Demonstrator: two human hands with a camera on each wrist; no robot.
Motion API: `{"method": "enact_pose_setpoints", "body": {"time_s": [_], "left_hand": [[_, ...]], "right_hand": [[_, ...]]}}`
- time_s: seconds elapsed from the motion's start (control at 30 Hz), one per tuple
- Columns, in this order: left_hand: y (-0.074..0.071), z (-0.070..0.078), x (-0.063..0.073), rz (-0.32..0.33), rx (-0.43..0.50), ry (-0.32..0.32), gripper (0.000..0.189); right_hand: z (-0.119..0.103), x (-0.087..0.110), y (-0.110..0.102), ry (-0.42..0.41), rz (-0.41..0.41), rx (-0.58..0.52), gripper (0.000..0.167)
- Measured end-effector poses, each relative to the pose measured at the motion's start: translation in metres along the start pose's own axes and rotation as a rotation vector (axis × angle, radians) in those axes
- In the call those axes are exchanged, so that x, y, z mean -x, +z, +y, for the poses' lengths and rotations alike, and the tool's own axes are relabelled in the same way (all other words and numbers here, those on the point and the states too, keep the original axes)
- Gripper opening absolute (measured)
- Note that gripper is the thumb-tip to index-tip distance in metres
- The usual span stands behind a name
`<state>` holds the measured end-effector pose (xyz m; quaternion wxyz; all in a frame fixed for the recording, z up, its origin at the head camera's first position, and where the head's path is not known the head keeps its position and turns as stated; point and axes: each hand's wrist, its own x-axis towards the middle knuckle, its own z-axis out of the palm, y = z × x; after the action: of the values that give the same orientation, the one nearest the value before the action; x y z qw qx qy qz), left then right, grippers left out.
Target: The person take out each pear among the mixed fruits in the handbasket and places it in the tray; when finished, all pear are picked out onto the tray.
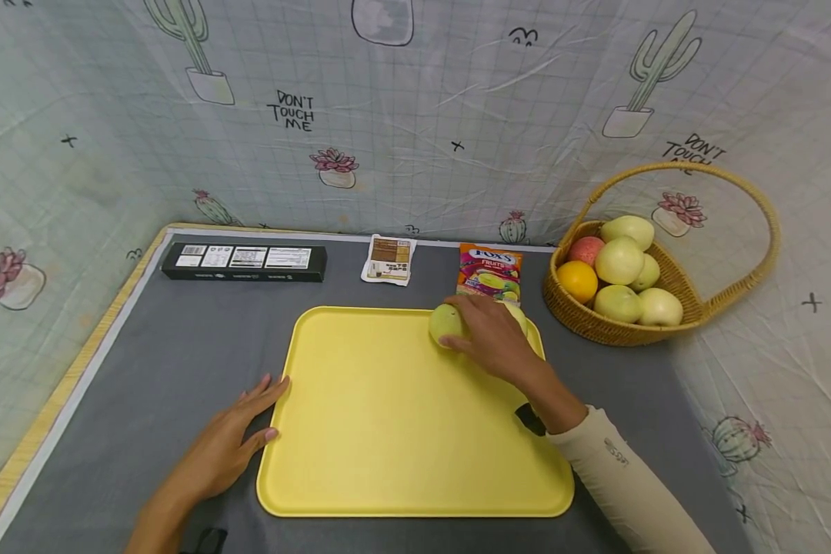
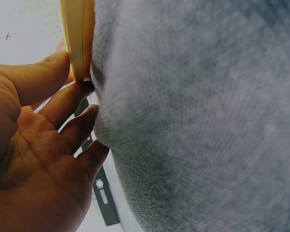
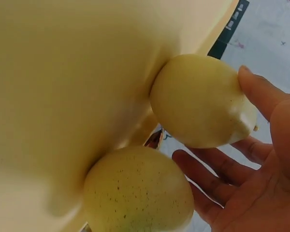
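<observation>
A yellow tray (image 1: pixel 388 431) lies on the grey table top. Near its back edge, my right hand (image 1: pixel 492 335) holds a yellow-green pear (image 1: pixel 446 325), the thumb on one side and the fingers round the other, as the right wrist view shows. Close to those fingers sits a second, speckled pear (image 3: pixel 139 191), partly hidden by the hand in the head view. My left hand (image 1: pixel 231 435) touches the tray's left edge with its fingertips, the fingers fairly straight and spread. In the left wrist view the thumb is against the tray rim (image 2: pixel 77 38).
A wicker basket (image 1: pixel 616 332) with several pears, an orange (image 1: pixel 577 282) and a reddish fruit (image 1: pixel 585 251) stands at the back right. Behind the tray lie a Fox's candy bag (image 1: pixel 489 269), a small brown-and-white packet (image 1: pixel 389 260) and a long black box (image 1: pixel 245 262). Patterned cloth encloses the table's back.
</observation>
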<state>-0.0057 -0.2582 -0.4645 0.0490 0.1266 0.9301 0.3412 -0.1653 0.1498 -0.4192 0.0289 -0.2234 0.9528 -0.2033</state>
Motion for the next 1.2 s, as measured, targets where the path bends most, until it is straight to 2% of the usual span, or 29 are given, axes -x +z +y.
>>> {"method": "enact_pose_setpoints", "body": {"time_s": [0.1,0.2,0.53,0.83,1.0,1.2], "left_hand": [[0.001,-0.001,0.0,0.003,-0.004,0.003,0.075],[0.001,-0.002,0.001,0.003,-0.006,0.004,0.074],[0.003,-0.003,0.003,0.017,-0.025,0.035,0.078],[0.003,-0.003,0.003,0.013,-0.023,0.03,0.078],[0.001,-0.002,0.002,-0.012,-0.015,-0.001,0.078],[0.0,0.0,0.001,-0.03,-0.019,-0.029,0.079]], "right_hand": [[0.003,0.002,-0.005,0.01,0.016,-0.033,0.068],[0.009,0.005,-0.015,0.014,0.068,-0.083,0.068],[0.051,0.014,-0.054,0.044,0.373,-0.132,0.066],[0.097,0.02,-0.085,0.139,0.607,-0.119,0.066],[0.124,0.024,-0.096,0.22,0.643,-0.101,0.067],[0.154,0.025,-0.107,0.366,0.615,-0.088,0.072]]}}
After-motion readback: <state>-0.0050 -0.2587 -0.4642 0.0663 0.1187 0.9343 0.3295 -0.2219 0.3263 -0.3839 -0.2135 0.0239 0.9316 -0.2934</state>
